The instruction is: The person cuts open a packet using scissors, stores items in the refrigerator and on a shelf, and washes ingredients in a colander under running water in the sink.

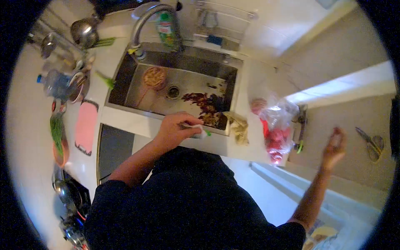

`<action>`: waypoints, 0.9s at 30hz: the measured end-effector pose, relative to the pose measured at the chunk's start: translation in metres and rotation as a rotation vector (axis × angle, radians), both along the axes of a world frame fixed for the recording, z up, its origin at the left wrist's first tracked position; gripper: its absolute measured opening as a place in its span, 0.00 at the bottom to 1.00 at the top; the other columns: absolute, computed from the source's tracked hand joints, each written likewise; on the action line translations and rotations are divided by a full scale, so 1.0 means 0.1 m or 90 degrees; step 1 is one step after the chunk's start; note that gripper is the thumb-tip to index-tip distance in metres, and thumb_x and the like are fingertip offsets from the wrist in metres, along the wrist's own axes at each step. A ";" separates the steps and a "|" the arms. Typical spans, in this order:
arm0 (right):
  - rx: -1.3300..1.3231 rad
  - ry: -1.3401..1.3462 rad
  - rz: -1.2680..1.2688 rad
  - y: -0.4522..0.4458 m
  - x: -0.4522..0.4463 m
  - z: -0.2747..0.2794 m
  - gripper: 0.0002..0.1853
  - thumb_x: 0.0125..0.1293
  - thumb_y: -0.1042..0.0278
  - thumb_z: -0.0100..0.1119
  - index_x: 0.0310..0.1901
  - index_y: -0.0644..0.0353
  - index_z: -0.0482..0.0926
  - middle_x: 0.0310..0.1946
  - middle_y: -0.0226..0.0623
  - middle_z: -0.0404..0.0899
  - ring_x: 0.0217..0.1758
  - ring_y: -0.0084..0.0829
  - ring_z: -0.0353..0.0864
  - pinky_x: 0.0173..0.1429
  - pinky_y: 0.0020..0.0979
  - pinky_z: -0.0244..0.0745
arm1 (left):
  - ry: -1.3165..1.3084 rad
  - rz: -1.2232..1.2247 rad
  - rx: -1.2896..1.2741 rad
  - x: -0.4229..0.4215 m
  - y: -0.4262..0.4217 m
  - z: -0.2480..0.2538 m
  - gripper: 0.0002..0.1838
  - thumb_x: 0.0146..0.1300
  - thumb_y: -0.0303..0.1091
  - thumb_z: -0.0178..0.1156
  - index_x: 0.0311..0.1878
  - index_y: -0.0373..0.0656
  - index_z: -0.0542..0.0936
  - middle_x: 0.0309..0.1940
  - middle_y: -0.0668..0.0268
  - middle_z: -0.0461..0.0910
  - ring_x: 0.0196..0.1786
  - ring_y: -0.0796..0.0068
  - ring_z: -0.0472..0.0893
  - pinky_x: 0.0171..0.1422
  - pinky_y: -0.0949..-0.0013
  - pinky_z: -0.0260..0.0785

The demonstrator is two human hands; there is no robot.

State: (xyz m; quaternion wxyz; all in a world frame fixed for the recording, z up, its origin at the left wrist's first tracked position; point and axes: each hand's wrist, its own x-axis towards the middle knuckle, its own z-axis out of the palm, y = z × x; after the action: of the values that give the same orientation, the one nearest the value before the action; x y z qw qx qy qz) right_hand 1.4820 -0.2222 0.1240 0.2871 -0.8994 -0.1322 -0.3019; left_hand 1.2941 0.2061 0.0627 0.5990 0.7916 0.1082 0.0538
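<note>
In front of the sink [141,109], my left hand [177,130] is closed around a small white thing with a green end [203,132]; its kind is hard to make out. Off to the right, my right hand [334,148] is stretched over the counter, a little blurred, its fingers bent with a gap between them and nothing visible in them. Scissors [371,143] lie just beyond it, apart from the hand. Between the two hands are a clear plastic bag with red contents [278,135] and a crumpled beige cloth [238,128].
The sink holds a round basket of brownish pieces [154,78] and dark red scraps [204,103]. Behind it stand a curved faucet [139,25] and a green bottle [166,31]. To the left are a pink cutting board [86,127], green stalks [56,129] and a water bottle [56,84].
</note>
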 end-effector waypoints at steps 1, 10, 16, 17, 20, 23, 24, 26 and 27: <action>0.186 0.192 0.232 0.20 -0.11 -0.31 0.12 0.55 0.73 0.55 0.42 0.63 0.74 0.43 0.40 0.75 0.50 0.26 0.70 0.53 0.27 0.66 | -0.002 -0.003 -0.024 0.00 0.02 -0.04 0.08 0.44 0.28 0.66 0.26 0.37 0.77 0.26 0.66 0.76 0.29 0.76 0.76 0.34 0.74 0.69; 0.039 0.430 0.710 3.04 -1.06 -1.35 0.38 0.38 0.64 0.71 0.55 0.57 0.65 0.53 0.39 0.66 0.56 0.37 0.64 0.60 0.34 0.58 | 0.012 0.083 -0.054 -0.14 0.34 -0.27 0.11 0.41 0.31 0.69 0.22 0.39 0.75 0.20 0.68 0.72 0.24 0.82 0.71 0.27 0.76 0.62; 0.023 0.671 0.695 3.62 -1.17 -1.67 0.27 0.43 0.66 0.69 0.47 0.60 0.72 0.43 0.36 0.74 0.45 0.31 0.72 0.50 0.30 0.66 | 0.065 0.174 -0.087 -0.24 0.88 -0.47 0.11 0.44 0.35 0.67 0.26 0.39 0.75 0.21 0.68 0.73 0.24 0.81 0.71 0.28 0.76 0.64; 0.030 0.715 0.690 3.73 -1.18 -1.68 0.25 0.44 0.66 0.69 0.45 0.61 0.73 0.41 0.35 0.75 0.43 0.30 0.73 0.48 0.29 0.67 | 0.083 0.197 -0.133 -0.23 1.00 -0.55 0.12 0.46 0.36 0.66 0.28 0.40 0.76 0.23 0.68 0.73 0.24 0.81 0.71 0.28 0.76 0.64; 0.113 0.824 0.656 4.05 -1.18 -1.77 0.21 0.47 0.67 0.66 0.44 0.62 0.73 0.40 0.34 0.75 0.43 0.26 0.73 0.47 0.28 0.67 | 0.191 0.218 -0.344 -0.22 1.42 -0.62 0.14 0.50 0.38 0.62 0.36 0.41 0.75 0.29 0.68 0.75 0.26 0.80 0.73 0.28 0.75 0.65; 0.116 0.945 0.609 4.40 -1.15 -1.81 0.19 0.49 0.68 0.64 0.44 0.62 0.73 0.39 0.32 0.75 0.42 0.24 0.72 0.47 0.27 0.67 | 0.183 0.189 -0.529 -0.21 1.79 -0.79 0.17 0.52 0.38 0.59 0.44 0.41 0.72 0.34 0.67 0.75 0.30 0.79 0.74 0.29 0.74 0.66; 0.131 0.952 0.591 4.50 -1.13 -1.85 0.20 0.49 0.66 0.64 0.44 0.62 0.73 0.38 0.33 0.76 0.41 0.24 0.73 0.46 0.27 0.68 | 0.154 0.176 -0.580 -0.21 1.90 -0.89 0.18 0.53 0.37 0.58 0.47 0.42 0.71 0.35 0.67 0.75 0.32 0.78 0.75 0.30 0.74 0.66; 0.159 0.963 0.555 4.71 -1.10 -1.96 0.20 0.49 0.64 0.65 0.44 0.61 0.74 0.37 0.33 0.77 0.38 0.24 0.74 0.44 0.27 0.70 | 0.164 0.155 -0.603 -0.21 2.13 -1.04 0.19 0.53 0.35 0.57 0.49 0.42 0.70 0.36 0.67 0.75 0.34 0.79 0.75 0.30 0.74 0.67; 0.173 0.968 0.552 4.81 -1.07 -1.99 0.20 0.50 0.64 0.64 0.45 0.61 0.73 0.38 0.33 0.77 0.39 0.24 0.74 0.44 0.28 0.70 | 0.170 0.144 -0.615 -0.21 2.22 -1.12 0.19 0.53 0.34 0.57 0.49 0.42 0.70 0.37 0.67 0.75 0.35 0.79 0.75 0.30 0.73 0.67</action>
State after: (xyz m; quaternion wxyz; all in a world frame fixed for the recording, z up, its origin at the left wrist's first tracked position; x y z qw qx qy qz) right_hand 1.3750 0.2591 -0.0754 0.4907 -0.6857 -0.1977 0.4999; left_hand 1.2735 0.4281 -0.0491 0.8678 0.4077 0.2813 -0.0392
